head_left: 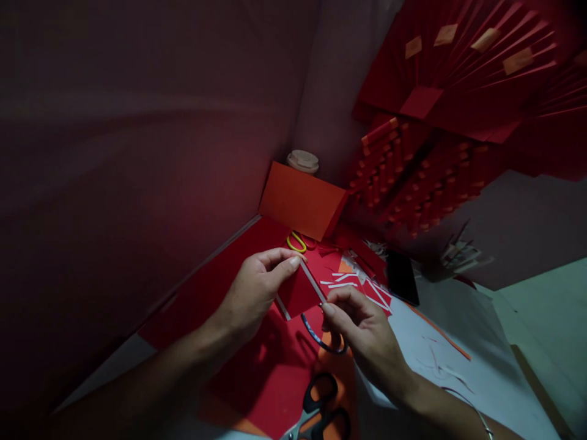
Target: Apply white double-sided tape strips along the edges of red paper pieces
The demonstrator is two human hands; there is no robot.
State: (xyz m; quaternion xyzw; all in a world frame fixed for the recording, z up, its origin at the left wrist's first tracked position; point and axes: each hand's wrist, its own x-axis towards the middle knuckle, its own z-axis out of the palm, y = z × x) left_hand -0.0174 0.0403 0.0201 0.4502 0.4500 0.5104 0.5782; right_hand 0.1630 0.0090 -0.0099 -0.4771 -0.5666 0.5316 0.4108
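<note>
My left hand (257, 286) pinches a corner of a small red paper piece (298, 292) between thumb and fingers. White strips run along two of the paper's edges, and they look like double-sided tape. My right hand (364, 327) pinches the near end of the upper white strip (313, 281) at the paper's other corner. Just below the hands, a thin blue-patterned curved band (316, 337) shows in part behind my right fingers. Black-handled scissors (316, 412) lie nearer to me on red and orange sheets.
Large red paper (275, 379) covers much of the table. A folded orange card (302, 200) stands at the back before a lidded cup (302, 161). Yellow scissor handles (297, 242), white-striped red pieces (378, 296) and a dark phone (402, 278) lie beyond. Red paper fans (458, 79) hang at right.
</note>
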